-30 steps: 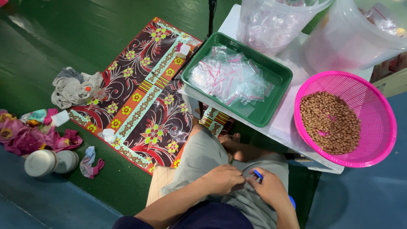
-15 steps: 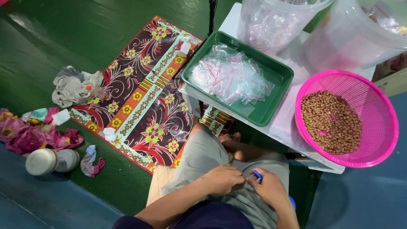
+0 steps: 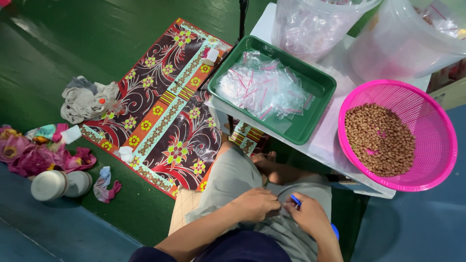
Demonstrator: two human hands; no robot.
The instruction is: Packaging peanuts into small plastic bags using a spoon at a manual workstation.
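On a green floor beside a low white table (image 3: 335,140), the left hand (image 3: 255,204) and right hand (image 3: 308,216) pinch together over the lap on what seems a small blue-edged bag (image 3: 295,199), which could slip if the pinch loosens.

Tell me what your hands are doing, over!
Left hand and right hand together in lap. Right fingers pinch small blue thing. Nothing in the way.
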